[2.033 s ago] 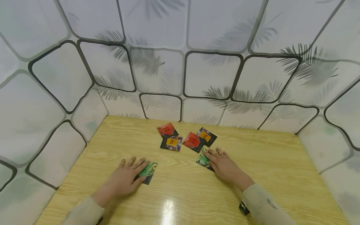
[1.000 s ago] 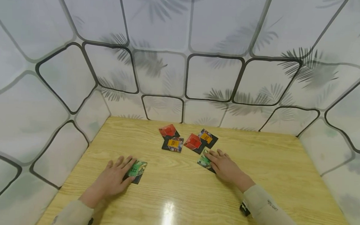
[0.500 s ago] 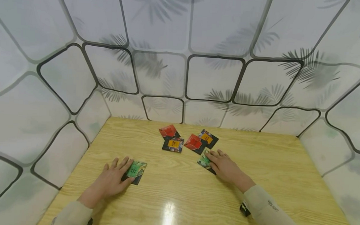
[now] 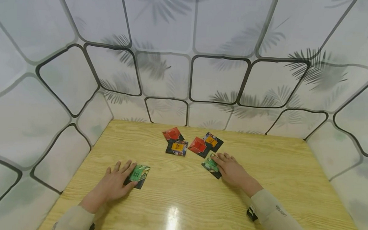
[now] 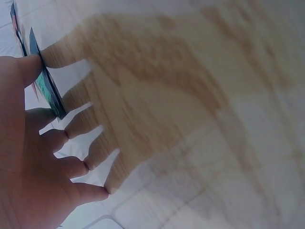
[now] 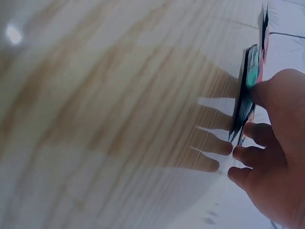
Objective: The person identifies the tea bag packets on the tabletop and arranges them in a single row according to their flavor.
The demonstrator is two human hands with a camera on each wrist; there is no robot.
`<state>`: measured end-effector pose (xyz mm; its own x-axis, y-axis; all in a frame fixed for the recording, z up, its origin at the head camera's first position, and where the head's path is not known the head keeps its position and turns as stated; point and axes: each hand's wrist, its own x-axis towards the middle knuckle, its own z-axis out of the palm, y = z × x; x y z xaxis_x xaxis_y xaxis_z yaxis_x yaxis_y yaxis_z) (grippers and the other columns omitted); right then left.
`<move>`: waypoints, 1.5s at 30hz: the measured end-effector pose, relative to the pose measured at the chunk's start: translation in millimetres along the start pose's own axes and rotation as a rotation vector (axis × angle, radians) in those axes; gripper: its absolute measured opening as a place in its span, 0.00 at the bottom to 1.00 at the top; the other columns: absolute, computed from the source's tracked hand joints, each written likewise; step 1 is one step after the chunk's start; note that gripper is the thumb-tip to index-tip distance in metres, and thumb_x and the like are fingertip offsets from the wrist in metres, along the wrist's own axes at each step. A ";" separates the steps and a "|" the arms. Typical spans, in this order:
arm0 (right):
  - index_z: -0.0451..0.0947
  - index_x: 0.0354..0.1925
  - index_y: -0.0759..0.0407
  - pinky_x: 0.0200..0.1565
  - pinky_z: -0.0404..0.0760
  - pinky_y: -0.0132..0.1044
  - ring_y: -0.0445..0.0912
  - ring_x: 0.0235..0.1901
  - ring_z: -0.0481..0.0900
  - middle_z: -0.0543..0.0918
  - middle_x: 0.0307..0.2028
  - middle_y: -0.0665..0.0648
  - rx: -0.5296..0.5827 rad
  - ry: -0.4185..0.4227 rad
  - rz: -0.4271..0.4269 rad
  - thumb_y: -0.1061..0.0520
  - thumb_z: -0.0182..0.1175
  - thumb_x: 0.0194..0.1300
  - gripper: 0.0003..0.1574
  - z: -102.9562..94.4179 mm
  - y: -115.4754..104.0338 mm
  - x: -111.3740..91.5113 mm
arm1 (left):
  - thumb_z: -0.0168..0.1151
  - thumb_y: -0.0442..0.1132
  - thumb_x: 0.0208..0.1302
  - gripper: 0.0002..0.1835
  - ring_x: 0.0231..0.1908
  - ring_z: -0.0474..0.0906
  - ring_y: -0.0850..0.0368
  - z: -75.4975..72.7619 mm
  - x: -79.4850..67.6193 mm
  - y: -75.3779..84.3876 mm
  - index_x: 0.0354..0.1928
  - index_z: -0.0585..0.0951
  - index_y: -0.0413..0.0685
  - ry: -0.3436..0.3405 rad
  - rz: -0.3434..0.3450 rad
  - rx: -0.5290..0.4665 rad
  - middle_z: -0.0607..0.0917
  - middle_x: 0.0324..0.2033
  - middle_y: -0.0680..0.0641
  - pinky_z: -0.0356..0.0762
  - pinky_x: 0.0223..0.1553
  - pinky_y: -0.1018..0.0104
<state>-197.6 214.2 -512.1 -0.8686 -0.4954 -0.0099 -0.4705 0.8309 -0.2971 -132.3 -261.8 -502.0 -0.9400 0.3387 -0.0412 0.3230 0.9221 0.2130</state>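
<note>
On the left side of the table, my left hand [image 4: 116,180] rests with its fingers spread, the index finger and thumb touching a green-and-black card [image 4: 140,173]. That card [image 5: 50,90] stands out near the thumb and index finger in the left wrist view. Fingertips of my right hand [image 4: 234,170] lie on a second green-and-black card [image 4: 211,166], right of the middle; the hand covers part of its right side. Seen from the right wrist, this card [image 6: 245,90] is under the thumb and the nearest fingers. Both cards lie flat with their printed faces up.
Beyond the hands, a red-and-black card [image 4: 172,133] overlaps an orange-and-black card [image 4: 176,147]. Another red card [image 4: 198,146] overlaps another orange card [image 4: 212,141], close to the right green card. A patterned wall [image 4: 208,112] borders the wooden table [image 4: 181,182].
Since two seconds ago, my left hand and its green card have slid left. Just now my right hand has shifted slightly right, uncovering more of its card, which has turned a little.
</note>
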 end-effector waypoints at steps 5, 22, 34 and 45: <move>0.68 0.77 0.62 0.73 0.61 0.72 0.74 0.76 0.61 0.66 0.76 0.75 0.013 -0.002 0.006 0.52 0.53 0.82 0.32 0.0 1.4 -0.7 | 0.56 0.60 0.77 0.39 0.72 0.61 0.15 -0.2 -1.0 -0.3 0.80 0.66 0.44 0.003 -0.002 0.006 0.68 0.77 0.33 0.62 0.61 0.14; 0.68 0.77 0.62 0.74 0.60 0.71 0.73 0.77 0.60 0.66 0.76 0.74 0.036 0.010 -0.027 0.45 0.57 0.80 0.37 7.3 -10.0 2.6 | 0.56 0.60 0.78 0.39 0.72 0.61 0.16 1.0 -1.0 -1.0 0.80 0.65 0.44 0.005 -0.001 0.015 0.68 0.77 0.33 0.62 0.62 0.14; 0.69 0.75 0.64 0.78 0.57 0.66 0.70 0.79 0.60 0.68 0.76 0.72 0.013 -0.010 -0.009 0.41 0.56 0.81 0.39 13.7 -26.3 9.2 | 0.57 0.60 0.77 0.39 0.72 0.61 0.15 -1.3 -0.8 1.9 0.80 0.67 0.43 0.016 -0.013 -0.010 0.68 0.77 0.32 0.61 0.61 0.13; 0.69 0.75 0.66 0.78 0.57 0.66 0.69 0.78 0.61 0.71 0.74 0.71 0.006 -0.016 -0.025 0.49 0.54 0.82 0.33 11.2 -33.3 7.0 | 0.57 0.60 0.77 0.39 0.73 0.60 0.15 -1.7 -0.9 1.7 0.80 0.66 0.43 0.010 -0.011 -0.017 0.67 0.77 0.32 0.61 0.61 0.13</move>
<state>-186.3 180.2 -512.9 -0.8537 -0.5205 -0.0179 -0.4914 0.8163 -0.3036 -131.2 -260.8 -499.9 -0.9445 0.3268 -0.0335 0.3111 0.9224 0.2291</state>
